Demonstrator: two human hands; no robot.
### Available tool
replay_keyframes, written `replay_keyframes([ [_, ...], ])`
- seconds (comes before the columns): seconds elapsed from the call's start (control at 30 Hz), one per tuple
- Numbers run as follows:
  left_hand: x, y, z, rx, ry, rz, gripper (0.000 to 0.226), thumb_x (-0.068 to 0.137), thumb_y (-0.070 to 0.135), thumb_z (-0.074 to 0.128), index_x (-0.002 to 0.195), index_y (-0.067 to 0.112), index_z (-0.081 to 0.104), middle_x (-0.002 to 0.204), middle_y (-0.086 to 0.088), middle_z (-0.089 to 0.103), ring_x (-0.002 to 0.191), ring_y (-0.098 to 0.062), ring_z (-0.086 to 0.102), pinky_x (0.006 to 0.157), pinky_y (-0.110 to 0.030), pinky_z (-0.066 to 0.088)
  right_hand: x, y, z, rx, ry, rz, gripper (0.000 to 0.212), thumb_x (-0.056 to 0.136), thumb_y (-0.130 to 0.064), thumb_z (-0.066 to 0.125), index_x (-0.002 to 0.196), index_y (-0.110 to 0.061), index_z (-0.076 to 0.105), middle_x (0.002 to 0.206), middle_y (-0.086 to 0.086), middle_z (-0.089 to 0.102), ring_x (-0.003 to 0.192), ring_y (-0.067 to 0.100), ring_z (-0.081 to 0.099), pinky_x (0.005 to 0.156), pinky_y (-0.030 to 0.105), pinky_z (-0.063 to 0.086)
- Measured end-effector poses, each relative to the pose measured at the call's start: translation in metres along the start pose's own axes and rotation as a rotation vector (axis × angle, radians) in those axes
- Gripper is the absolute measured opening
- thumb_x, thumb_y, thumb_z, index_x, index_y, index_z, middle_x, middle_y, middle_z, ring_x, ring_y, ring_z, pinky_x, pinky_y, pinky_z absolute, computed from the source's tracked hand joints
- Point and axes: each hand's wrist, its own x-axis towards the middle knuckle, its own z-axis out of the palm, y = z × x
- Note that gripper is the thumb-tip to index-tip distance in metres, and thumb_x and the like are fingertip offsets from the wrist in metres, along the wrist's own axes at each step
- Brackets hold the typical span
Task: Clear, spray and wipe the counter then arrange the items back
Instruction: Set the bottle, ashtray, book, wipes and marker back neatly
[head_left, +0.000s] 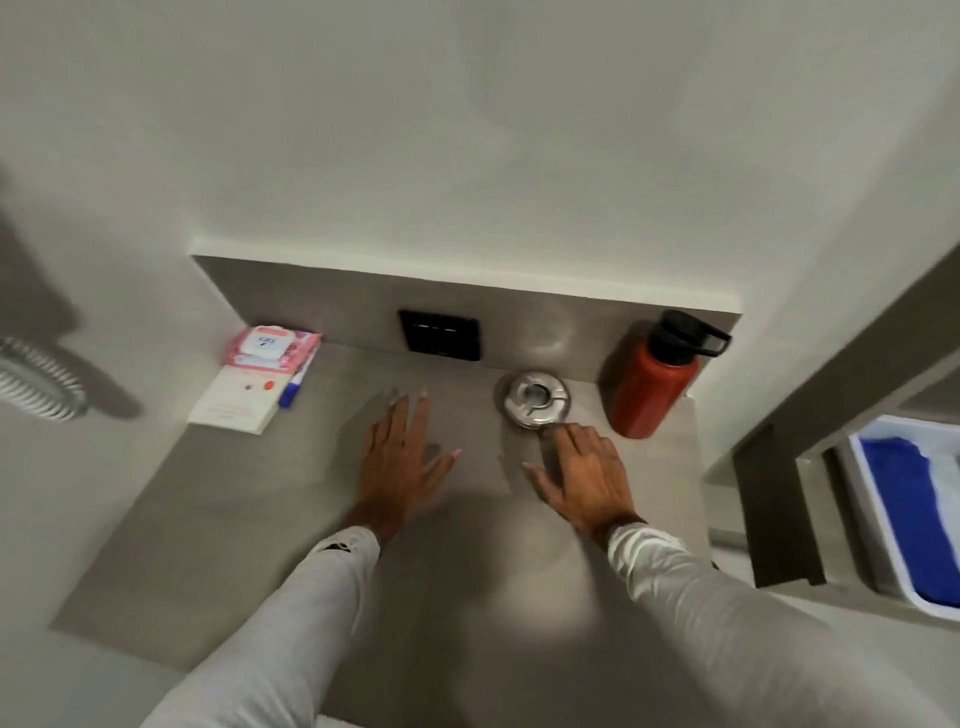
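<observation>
Two spread grips, left hand (399, 457) and right hand (582, 475), empty; right fingertips blur against metal dish (535, 400).

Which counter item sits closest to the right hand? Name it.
The round metal ashtray: the right hand's fingers reach its near rim. The red bottle stands farther right; the white box lies far left.

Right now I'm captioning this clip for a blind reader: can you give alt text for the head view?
Two open hands, left hand and right hand, reach over a grey counter, the right one at a round metal dish. A red bottle stands back right; a wipes pack, white box and pen sit back left.
</observation>
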Motion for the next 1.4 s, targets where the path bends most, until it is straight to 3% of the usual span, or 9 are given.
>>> replay_keyframes([
  [0.13,-0.018,-0.082,-0.032,0.137,0.085,-0.069,0.075,0.089,0.059,0.042,0.146,0.011,0.046,0.148,-0.024,0.047,0.131,-0.039,0.053,0.102,-0.049,0.047,0.054,-0.082,0.025,-0.009,-0.033,-0.248,0.065,0.095,-0.053,0.053,0.144,-0.009,0.052,0.144,0.016,0.054,0.133,0.037,0.051,0.108,0.046,0.042],
  [0.23,-0.016,-0.141,-0.054,0.192,0.092,-0.102,0.067,0.093,0.051,0.048,0.143,0.007,0.049,0.147,-0.025,0.047,0.131,-0.040,0.053,0.102,-0.049,0.048,0.091,-0.146,0.045,-0.054,-0.134,-0.320,0.080,0.095,-0.059,0.045,0.160,-0.018,0.024,0.165,0.020,0.025,0.154,0.040,0.021,0.123,0.054,0.019],
  [0.33,-0.002,-0.195,-0.074,0.223,-0.010,-0.172,0.067,0.098,0.050,0.031,0.151,0.009,0.034,0.155,-0.025,0.035,0.142,-0.038,0.040,0.111,-0.049,0.039,0.125,-0.204,0.070,-0.074,-0.227,-0.322,0.091,0.092,-0.064,0.046,0.163,-0.024,0.004,0.170,0.018,0.003,0.157,0.040,0.000,0.124,0.057,0.000],
  [0.47,0.024,-0.246,-0.085,0.201,-0.097,-0.198,0.063,0.092,0.038,0.032,0.133,-0.003,0.057,0.131,-0.035,0.057,0.115,-0.047,0.063,0.088,-0.052,0.057,0.164,-0.263,0.101,-0.039,-0.305,-0.288,0.091,0.096,-0.063,0.043,0.161,-0.027,-0.008,0.170,0.012,-0.011,0.157,0.036,-0.011,0.125,0.055,-0.005],
  [0.67,0.036,-0.287,-0.061,0.146,-0.282,-0.201,0.086,0.089,0.057,-0.008,0.156,0.006,0.011,0.163,-0.025,0.011,0.151,-0.037,0.017,0.122,-0.047,0.022,0.193,-0.294,0.127,0.022,-0.340,-0.186,0.078,0.103,-0.049,0.037,0.162,-0.016,-0.003,0.171,0.009,-0.003,0.159,0.029,-0.002,0.128,0.045,0.005],
  [0.77,0.030,-0.285,-0.054,0.100,-0.177,-0.148,0.093,0.092,0.058,-0.013,0.151,-0.001,0.027,0.156,-0.033,0.024,0.145,-0.046,0.029,0.118,-0.053,0.031,0.196,-0.288,0.131,0.049,-0.362,-0.119,0.075,0.105,-0.049,0.033,0.162,-0.016,-0.002,0.172,0.007,-0.002,0.159,0.026,-0.001,0.128,0.043,0.004],
  [0.9,0.026,-0.269,-0.038,0.013,-0.174,-0.177,0.064,0.103,0.043,0.030,0.155,0.007,0.021,0.162,-0.025,0.015,0.151,-0.038,0.019,0.123,-0.046,0.021,0.189,-0.272,0.133,0.043,-0.331,-0.101,0.073,0.105,-0.050,0.032,0.162,-0.016,0.003,0.171,0.009,0.003,0.159,0.027,0.004,0.128,0.043,0.007],
  [1.27,0.009,-0.158,-0.009,-0.006,-0.132,-0.149,0.066,0.100,0.046,0.024,0.152,0.006,0.029,0.159,-0.025,0.025,0.149,-0.036,0.026,0.121,-0.044,0.027,0.151,-0.180,0.089,-0.061,-0.219,0.003,0.079,0.100,-0.065,0.025,0.163,-0.021,0.005,0.171,0.011,0.006,0.159,0.030,0.004,0.127,0.046,0.007],
  [1.4,-0.001,-0.102,0.007,-0.010,-0.155,-0.126,0.065,0.103,0.044,0.028,0.156,0.009,0.013,0.163,-0.021,0.012,0.153,-0.032,0.009,0.125,-0.040,0.013,0.132,-0.145,0.064,-0.067,-0.213,0.016,0.079,0.101,-0.063,0.027,0.163,-0.018,0.008,0.170,0.015,0.009,0.158,0.031,0.007,0.127,0.045,0.011],
])
